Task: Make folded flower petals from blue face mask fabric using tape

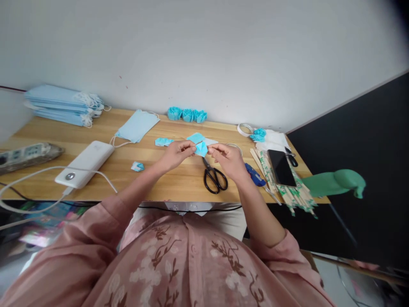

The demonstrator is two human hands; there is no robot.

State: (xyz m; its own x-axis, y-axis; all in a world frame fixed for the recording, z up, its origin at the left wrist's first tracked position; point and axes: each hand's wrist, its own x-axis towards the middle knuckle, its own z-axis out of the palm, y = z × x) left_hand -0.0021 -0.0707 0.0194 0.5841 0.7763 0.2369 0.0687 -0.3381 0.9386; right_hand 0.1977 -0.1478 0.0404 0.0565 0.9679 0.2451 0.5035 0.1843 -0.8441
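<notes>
Between my two hands is a small folded piece of blue paper (201, 149), held a little above the wooden table. My left hand (179, 154) pinches its left edge, and my right hand (227, 157) grips the right edge with thumb and forefinger. More blue paper (195, 137) lies just behind it. Black-handled scissors (215, 179) rest below, their blades pointing toward the held piece. A folded blue strip (164, 141) sits left of the hands, and a small blue-and-white folded piece (137, 166) is nearer my left forearm.
Blue paper flowers (187, 114) stand along the wall. Left are stacked face masks (64, 104), a single mask (137, 125), a white power bank (84, 164) with cable and a power strip (30, 155). Right are a tape roll (245, 129), wrapped chopsticks (298, 198) and a phone (281, 167).
</notes>
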